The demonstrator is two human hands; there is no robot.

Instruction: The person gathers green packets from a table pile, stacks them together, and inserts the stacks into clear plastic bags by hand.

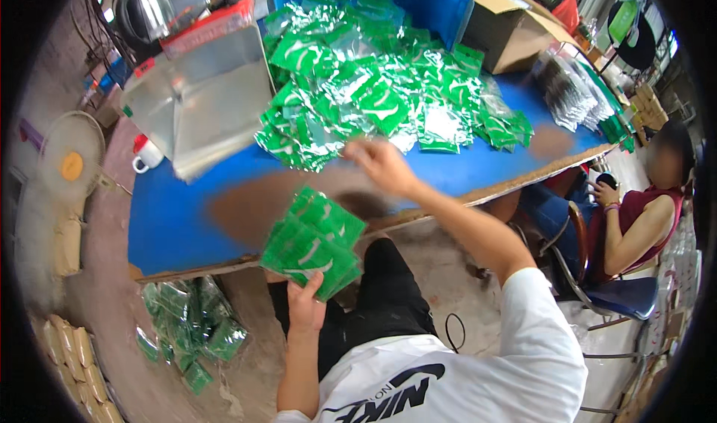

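Observation:
My left hand (306, 305) is closed on a fanned stack of flat green packets (310, 247), its thumb pressed on top. The stack is held over my lap, just off the table's front edge. My right hand (385, 167) hovers above the blue table, at the near edge of a large heap of shiny green packets (373, 98). Motion blurs its fingers; they look bent, but whether they grip anything is unclear. The heap spills out of a blue bin (441, 8) lying open toward me.
A clear plastic tray (224, 113) and a red-and-white mug (147, 154) stand at left on the blue table (168, 225). Behind right are a cardboard box (515, 31) and stacked silvery packets (571, 90). A bag of green packets (190, 322) lies on the floor. At right sits another person (635, 221).

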